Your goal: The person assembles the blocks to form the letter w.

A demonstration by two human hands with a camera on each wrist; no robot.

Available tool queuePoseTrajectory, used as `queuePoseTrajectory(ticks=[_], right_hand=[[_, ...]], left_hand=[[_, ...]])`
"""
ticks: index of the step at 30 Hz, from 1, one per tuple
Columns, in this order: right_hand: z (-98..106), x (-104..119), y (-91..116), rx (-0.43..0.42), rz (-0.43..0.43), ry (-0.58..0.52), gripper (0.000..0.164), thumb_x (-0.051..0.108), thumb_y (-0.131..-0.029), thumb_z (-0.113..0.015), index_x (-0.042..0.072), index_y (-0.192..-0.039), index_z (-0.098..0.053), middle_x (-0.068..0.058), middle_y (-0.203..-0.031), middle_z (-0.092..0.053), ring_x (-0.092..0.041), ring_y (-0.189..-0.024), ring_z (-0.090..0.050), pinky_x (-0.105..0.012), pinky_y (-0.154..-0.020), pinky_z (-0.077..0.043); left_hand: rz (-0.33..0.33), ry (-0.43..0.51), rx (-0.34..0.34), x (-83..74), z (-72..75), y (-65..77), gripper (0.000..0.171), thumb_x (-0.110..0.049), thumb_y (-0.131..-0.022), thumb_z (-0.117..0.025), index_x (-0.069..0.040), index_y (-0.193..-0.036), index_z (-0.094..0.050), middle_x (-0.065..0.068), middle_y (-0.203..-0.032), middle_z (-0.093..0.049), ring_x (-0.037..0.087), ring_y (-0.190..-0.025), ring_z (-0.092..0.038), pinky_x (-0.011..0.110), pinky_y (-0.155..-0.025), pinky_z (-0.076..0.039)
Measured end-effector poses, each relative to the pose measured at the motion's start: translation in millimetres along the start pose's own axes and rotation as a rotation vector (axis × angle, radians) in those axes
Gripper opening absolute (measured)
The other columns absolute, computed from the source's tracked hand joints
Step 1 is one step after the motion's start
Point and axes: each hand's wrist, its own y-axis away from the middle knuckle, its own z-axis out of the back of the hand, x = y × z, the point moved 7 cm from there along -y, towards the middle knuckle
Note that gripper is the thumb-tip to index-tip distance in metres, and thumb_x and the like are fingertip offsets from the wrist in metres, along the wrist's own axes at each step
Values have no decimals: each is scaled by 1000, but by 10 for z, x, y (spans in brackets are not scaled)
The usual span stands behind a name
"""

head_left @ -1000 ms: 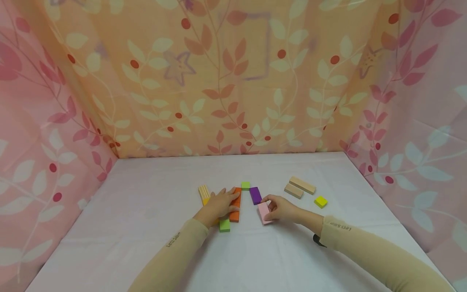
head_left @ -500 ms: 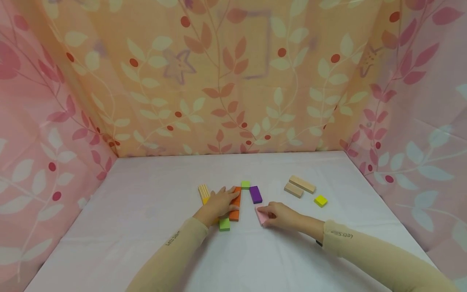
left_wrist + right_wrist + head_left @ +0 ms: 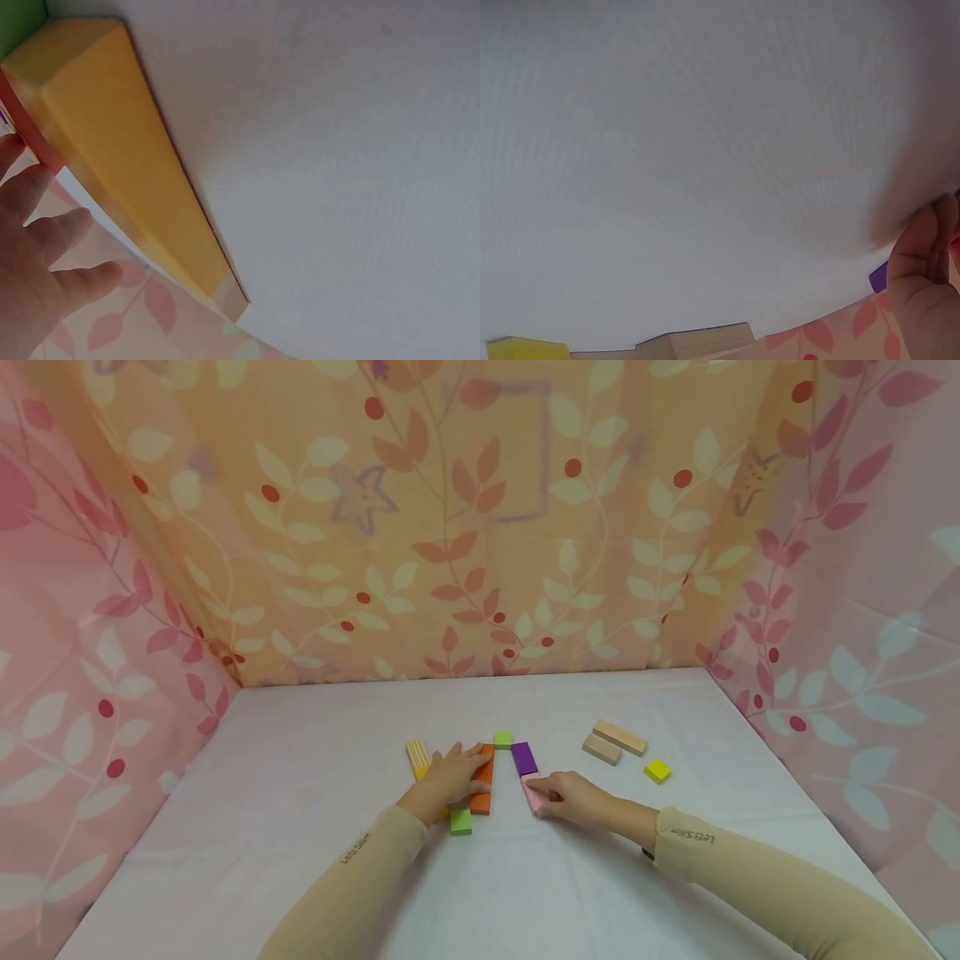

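The right hand [image 3: 570, 797] pinches the pink block [image 3: 533, 794] between thumb and curled fingers. The block lies on the table [image 3: 300, 885] at the near end of the purple block [image 3: 525, 759], seemingly touching it end to end; the two form a line that slants toward the near right. The left hand [image 3: 447, 778] has its fingers spread, with fingertips on the orange block [image 3: 482, 802] to the left; it seems to be steadying that part.

One small green block [image 3: 503, 741] sits at the far end between orange and purple, and another green block [image 3: 461, 822] lies at the near end, left of the orange. The yellow-orange block [image 3: 135, 165] lies beside the left hand.

The step in hand looks like lining up pink with purple. The next move calls for squaring the joint, then letting go without nudging either piece. The wooden blocks [image 3: 619, 737] and yellow block [image 3: 657, 771] lie apart at far right.
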Motion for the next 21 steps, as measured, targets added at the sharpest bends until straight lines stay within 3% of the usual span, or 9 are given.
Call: queuePoseTrajectory(ticks=[9, 16, 21], right_hand=[[-16, -50, -9, -10, -54, -17, 50, 13, -89, -71, -8, -131, -56, 4, -69, -40, -6, -64, -38, -21, -56, -32], [0, -45, 13, -8, -45, -46, 52, 13, -89, -71, -6, -135, -54, 4, -67, -42, -6, -62, -39, -20, -55, -34], [126, -187, 109, -22, -125, -76, 48, 14, -91, -69, -3, -134, -55, 4, -71, -50, -10, -66, -45, -22, -59, -39]], left_hand=[[7, 5, -3, -2, -27, -14, 65, -45, -92, -61, -19, -149, -42, 3, -158, -28, 33, -146, -19, 61, -112, -15], [-21, -42, -30, -16, -18, -2, 64, -46, -93, -59, -15, -147, -44, 5, -157, -30, 35, -145, -18, 60, -112, -17], [-35, -91, -50, -32, -5, 21, 64, -48, -94, -57, -15, -147, -45, 8, -156, -31, 36, -145, -18, 60, -112, -17]])
